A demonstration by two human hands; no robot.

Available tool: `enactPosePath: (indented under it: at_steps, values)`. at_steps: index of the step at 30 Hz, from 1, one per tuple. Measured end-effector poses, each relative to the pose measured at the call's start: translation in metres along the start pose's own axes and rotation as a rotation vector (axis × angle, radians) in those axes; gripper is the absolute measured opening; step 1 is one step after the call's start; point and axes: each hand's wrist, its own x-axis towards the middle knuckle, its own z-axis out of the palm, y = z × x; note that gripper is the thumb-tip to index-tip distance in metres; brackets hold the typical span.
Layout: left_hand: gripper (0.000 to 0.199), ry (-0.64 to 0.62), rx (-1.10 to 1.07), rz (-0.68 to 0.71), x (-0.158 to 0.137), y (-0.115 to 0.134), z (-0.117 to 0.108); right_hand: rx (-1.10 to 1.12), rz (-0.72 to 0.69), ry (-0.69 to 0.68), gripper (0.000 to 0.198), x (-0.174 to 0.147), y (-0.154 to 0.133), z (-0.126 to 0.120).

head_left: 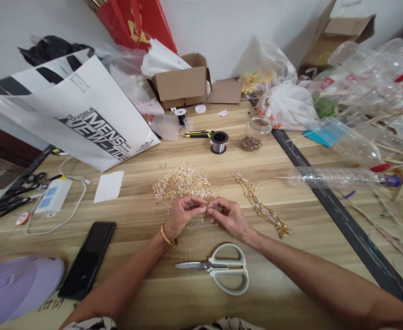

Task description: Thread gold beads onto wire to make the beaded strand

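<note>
My left hand (184, 212) and my right hand (228, 216) meet fingertip to fingertip at the near edge of a pile of small gold and pinkish beads (182, 181). Both are closed in a pinch; whatever is between the fingers is too small to make out. Beneath the hands, a short beaded strand (196, 223) shows on the wooden table. Right of my right hand lies a bundle of gold and silver beaded strands (262, 206). Closer to me rest white-handled scissors (218, 266), their blades pointing left. A gold bracelet (168, 236) circles my left wrist.
Beyond the pile stand a wire spool (218, 142), a yellow-black utility knife (197, 134) and a glass jar of beads (255, 133). A phone (87, 259), a white power strip (54, 196) and a large paper bag (94, 110) occupy the left. Plastic bottles (345, 176) and sticks clutter the right.
</note>
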Motion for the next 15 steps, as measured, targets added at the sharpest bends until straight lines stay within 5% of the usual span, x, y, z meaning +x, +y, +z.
enactPosePath:
  at_steps: [15]
  values:
    - [0.013,-0.016,0.047,0.029,0.0004,0.0006,0.0004,-0.077,-0.031,-0.022,0.023,-0.0003,0.0024,-0.001]
